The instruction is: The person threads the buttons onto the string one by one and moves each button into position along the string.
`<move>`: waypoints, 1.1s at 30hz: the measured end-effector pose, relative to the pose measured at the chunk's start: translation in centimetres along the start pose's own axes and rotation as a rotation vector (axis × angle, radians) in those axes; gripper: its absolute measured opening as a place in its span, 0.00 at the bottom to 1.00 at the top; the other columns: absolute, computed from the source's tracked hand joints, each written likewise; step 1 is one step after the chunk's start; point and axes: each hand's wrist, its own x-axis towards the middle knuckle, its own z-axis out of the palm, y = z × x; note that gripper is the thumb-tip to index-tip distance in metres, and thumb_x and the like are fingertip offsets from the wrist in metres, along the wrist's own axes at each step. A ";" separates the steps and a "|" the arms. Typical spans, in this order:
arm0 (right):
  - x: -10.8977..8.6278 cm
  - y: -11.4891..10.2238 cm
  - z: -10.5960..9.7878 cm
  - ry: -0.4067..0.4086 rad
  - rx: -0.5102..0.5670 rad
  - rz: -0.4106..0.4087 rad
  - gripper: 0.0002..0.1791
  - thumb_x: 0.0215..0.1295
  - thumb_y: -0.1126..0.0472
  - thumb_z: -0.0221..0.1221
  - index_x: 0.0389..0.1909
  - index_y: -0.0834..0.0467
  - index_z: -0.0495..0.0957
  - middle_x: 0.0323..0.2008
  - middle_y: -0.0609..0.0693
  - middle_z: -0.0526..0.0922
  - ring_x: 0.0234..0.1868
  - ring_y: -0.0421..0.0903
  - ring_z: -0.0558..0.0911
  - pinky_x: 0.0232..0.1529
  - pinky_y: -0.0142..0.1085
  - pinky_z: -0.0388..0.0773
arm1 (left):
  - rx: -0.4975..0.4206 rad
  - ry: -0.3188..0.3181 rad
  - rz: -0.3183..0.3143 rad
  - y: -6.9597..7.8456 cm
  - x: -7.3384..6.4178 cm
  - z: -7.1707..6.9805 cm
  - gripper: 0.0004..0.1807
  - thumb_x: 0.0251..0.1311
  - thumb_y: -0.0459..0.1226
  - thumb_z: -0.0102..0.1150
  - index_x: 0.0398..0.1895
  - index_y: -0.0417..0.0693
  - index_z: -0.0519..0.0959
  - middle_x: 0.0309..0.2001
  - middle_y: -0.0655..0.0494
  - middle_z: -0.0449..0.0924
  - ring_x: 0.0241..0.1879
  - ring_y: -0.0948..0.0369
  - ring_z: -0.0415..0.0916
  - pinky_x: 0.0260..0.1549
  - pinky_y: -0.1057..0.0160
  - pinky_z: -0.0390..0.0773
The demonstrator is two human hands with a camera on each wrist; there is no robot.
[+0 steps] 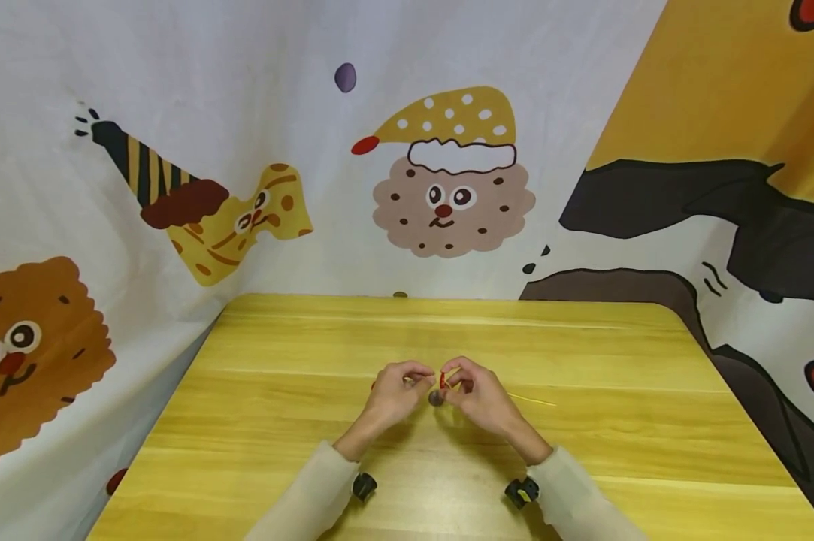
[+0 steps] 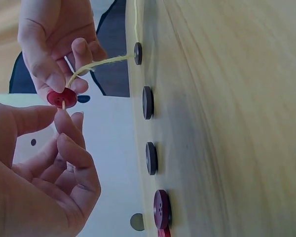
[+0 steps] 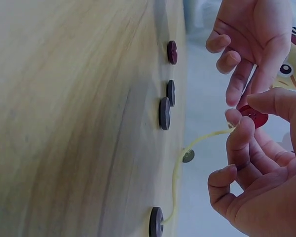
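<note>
I have the right hand pinching the red button between its fingers, above the surface; yellow string passes through it. The left hand's thumb and index finger pinch the string's tip just beside it. The string runs down to a dark button. Nearby stand two dark discs and a maroon button; my hands block most of these overhead.
</note>
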 end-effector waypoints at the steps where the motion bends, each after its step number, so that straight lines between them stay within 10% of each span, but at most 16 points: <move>1: 0.0 0.0 0.0 0.001 0.004 -0.001 0.16 0.62 0.69 0.64 0.50 0.57 0.76 0.34 0.51 0.85 0.25 0.43 0.75 0.25 0.31 0.71 | 0.004 -0.001 0.004 0.0 0.0 0.0 0.08 0.66 0.41 0.61 0.42 0.50 0.86 0.36 0.58 0.84 0.30 0.60 0.76 0.26 0.63 0.75; 14: 0.0 0.2 0.4 -0.026 0.053 0.002 0.15 0.61 0.68 0.65 0.49 0.60 0.76 0.35 0.57 0.86 0.26 0.44 0.74 0.25 0.30 0.69 | -0.008 -0.017 0.024 -0.3 0.1 0.2 0.05 0.65 0.37 0.62 0.35 0.48 0.85 0.33 0.57 0.84 0.31 0.57 0.77 0.27 0.63 0.75; 25: -1.1 -3.7 -0.3 -0.020 0.047 0.004 0.14 0.61 0.75 0.62 0.47 0.69 0.74 0.35 0.65 0.85 0.26 0.47 0.73 0.26 0.29 0.67 | -0.002 -0.036 0.005 -0.3 0.0 0.2 0.04 0.66 0.37 0.61 0.34 0.51 0.84 0.31 0.59 0.81 0.28 0.58 0.76 0.24 0.64 0.74; 33: -0.2 -0.6 0.3 -0.018 0.031 0.002 0.15 0.59 0.72 0.65 0.46 0.65 0.75 0.34 0.60 0.86 0.27 0.45 0.74 0.27 0.29 0.69 | -0.006 -0.049 0.013 -0.1 0.0 0.3 0.05 0.67 0.37 0.60 0.34 0.50 0.83 0.32 0.57 0.81 0.26 0.63 0.74 0.23 0.65 0.74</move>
